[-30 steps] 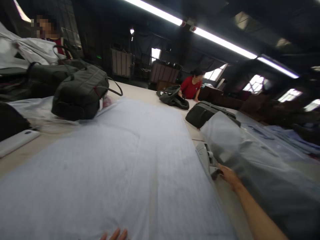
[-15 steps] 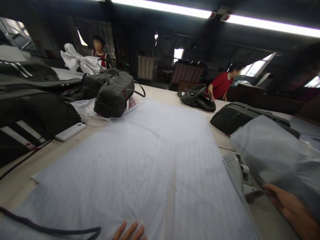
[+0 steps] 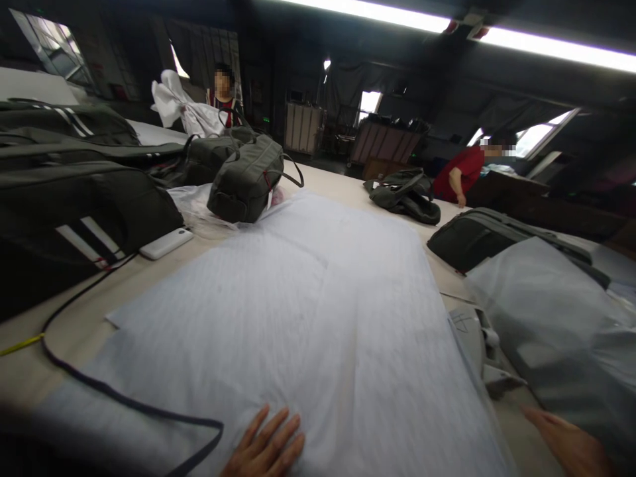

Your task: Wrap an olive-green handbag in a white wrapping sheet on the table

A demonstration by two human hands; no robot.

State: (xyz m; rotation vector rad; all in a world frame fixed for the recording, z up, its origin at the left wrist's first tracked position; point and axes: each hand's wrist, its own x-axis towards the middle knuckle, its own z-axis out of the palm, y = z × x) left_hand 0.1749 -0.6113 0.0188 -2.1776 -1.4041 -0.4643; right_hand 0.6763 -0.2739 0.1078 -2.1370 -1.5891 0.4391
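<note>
A stack of thin white sheets (image 3: 298, 318) lies spread over the table before me. My left hand (image 3: 268, 444) rests flat on their near edge, fingers apart and holding nothing. A dark cord (image 3: 134, 401) loops across the sheets' left side, near that hand. At the lower right, my right hand (image 3: 571, 440) is blurred beside a translucent plastic bag (image 3: 541, 311); its fingers are partly hidden, and I cannot tell if it grips anything. Left of this hand sits a grey plastic device (image 3: 470, 338) with a black mark written on it.
Dark green bags with white stripes (image 3: 89, 218) crowd the left side, next to a white power bank (image 3: 166, 244). Another green bag (image 3: 248, 179) stands at the sheets' far edge. More bags (image 3: 405, 192) lie right. A person in red (image 3: 462, 172) stands across the table.
The view has shifted left, so things appear further right. More of my left hand shows on the sheets. My right hand sits lower in view. The person in red has shifted posture.
</note>
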